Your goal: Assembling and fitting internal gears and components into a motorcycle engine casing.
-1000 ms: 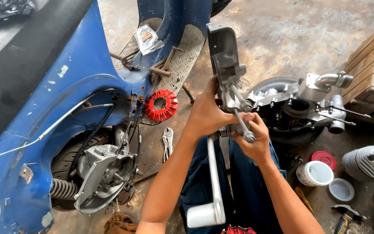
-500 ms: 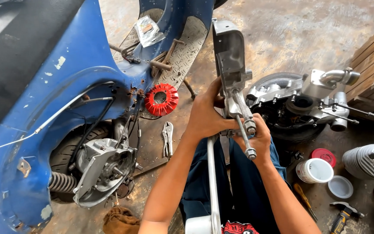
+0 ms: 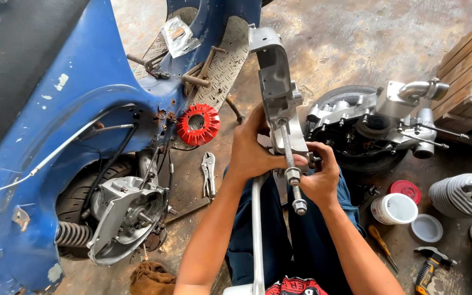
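Fingers of two hands, left hand, right hand, gripping one grey casting.

The grey casing is bare metal, dull and a bit rough. The long bolt in it is shiny metal with ridges. The scooter body is blue painted metal, chipped and scratched. The fan wheel looks like bright red plastic. The crate is rough wood. The rag is brown cloth. The floor is hard, grey and stained.
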